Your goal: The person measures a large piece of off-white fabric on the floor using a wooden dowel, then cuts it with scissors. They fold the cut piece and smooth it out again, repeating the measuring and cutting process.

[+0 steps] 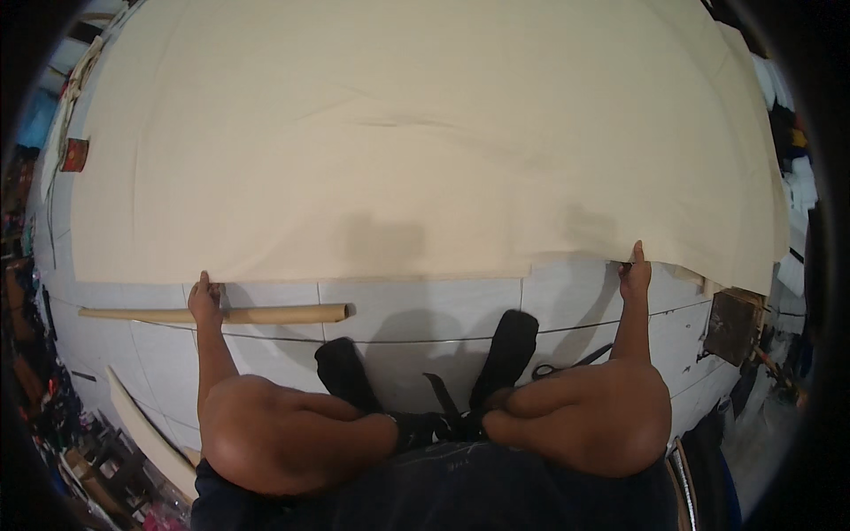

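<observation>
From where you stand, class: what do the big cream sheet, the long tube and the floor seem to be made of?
Cream sheet: looks like woven cloth, matte, with soft creases and a limp edge held by the left hand and the right hand.
Tube: probably cardboard, dull tan, with a hollow open end.
Floor: seemingly ceramic tile, pale and smooth, crossed by grout lines.
</observation>
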The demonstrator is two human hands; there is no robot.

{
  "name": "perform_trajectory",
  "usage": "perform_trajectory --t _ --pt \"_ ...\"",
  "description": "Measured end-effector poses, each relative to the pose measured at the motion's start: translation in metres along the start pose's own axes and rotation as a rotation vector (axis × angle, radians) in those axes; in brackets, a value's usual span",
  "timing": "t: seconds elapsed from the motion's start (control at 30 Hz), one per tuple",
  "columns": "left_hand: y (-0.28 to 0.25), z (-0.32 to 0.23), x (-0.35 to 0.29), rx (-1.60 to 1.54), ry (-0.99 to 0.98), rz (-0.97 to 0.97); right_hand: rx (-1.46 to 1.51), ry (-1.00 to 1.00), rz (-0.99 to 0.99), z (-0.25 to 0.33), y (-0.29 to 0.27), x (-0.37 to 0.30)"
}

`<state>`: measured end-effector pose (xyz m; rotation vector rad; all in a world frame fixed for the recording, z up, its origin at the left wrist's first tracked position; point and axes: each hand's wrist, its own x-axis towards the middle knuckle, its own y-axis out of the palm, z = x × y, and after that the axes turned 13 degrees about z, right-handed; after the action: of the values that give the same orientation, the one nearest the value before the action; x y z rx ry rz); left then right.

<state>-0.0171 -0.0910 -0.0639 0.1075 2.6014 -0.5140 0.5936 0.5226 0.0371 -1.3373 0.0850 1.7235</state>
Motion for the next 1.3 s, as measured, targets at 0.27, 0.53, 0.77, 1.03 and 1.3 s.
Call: perform_trajectory --t 0.27,0.53,0.77,1.03,1.3 --pt "-0.029 0.024 0.006 0.637 -0.002 0.003 -0.001 -0.122 0.054 0.065 0.017 0.025" --pt "0.013 -0.006 -0.013 0.709 -0.037 0.022 0.003 -0.006 -0.014 0.017 -0.006 -0.02" --pt "-0.039 0.051 0.028 0.661 -0.022 0.06 -0.008 0.039 0.023 0.003 0.0 -0.032" --pt "-0.084 0.082 0.055 1.12 0.157 -0.286 -0.027 0.019 0.065 0.011 0.019 -0.013" --pt "0.13 -0.079 -0.074 1.119 0.396 0.096 -0.412 -0.405 -0.209 0.135 0.029 0.057"
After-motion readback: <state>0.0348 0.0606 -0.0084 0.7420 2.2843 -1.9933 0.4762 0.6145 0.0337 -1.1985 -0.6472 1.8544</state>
